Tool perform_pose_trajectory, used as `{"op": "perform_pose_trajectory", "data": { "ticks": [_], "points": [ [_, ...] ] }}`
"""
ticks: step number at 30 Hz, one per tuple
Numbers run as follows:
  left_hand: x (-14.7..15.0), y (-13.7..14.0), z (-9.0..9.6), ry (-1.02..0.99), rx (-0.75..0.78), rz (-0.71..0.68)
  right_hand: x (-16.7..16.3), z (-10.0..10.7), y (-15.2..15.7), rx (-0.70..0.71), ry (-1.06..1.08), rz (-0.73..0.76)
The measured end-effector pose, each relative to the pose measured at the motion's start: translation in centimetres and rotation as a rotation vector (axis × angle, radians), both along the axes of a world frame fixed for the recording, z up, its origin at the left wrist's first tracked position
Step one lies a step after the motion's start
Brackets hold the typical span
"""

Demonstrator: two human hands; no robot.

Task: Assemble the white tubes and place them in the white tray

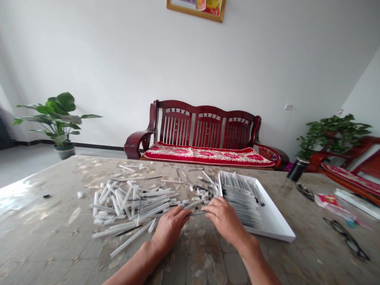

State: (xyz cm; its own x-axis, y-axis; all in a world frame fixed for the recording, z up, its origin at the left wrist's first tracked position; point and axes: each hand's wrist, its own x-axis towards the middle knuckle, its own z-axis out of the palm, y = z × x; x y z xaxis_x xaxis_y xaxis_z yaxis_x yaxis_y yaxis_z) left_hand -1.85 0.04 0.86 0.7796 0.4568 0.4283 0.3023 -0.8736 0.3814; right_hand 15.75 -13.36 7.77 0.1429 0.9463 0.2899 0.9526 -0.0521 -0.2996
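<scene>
Between my two hands a slim, pale pen (197, 213) lies level just above the table. My left hand (170, 226) pinches its left end, and the fingers of my right hand (226, 221) close on its right end. Fingertips hide both ends of it. Left of my left hand spreads a loose pile of white pen barrels (118, 200), with a few thin dark rods among them. Small caps and black bits (203, 194) lie scattered beyond my hands. Close by my right hand, a white box (277, 219) holds rows of translucent pens (242, 204).
The stone-patterned table (74, 245) carries eyeglasses (347, 237), a plastic bag (332, 206) and a dark cylinder (297, 170) on the right. Behind it stands a red wooden bench (204, 126). Potted plants (59, 116) are at both sides.
</scene>
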Motion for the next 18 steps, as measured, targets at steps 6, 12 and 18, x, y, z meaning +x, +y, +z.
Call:
{"op": "perform_pose_trajectory", "data": {
  "ticks": [6, 12, 18],
  "points": [
    [-0.4, 0.5, 0.3, -0.147, -0.139, 0.055, 3.9, 2.6, -0.5, -0.062, -0.088, -0.129],
    [-0.3, 0.8, 0.5, -0.004, -0.186, 0.166, 13.5, 2.2, -2.3, -0.192, -0.176, -0.58],
    [-0.3, 0.0, 1.0, 0.141, -0.115, 0.067, 16.8, 0.2, -3.5, -0.221, -0.201, -0.695]
  ]
}}
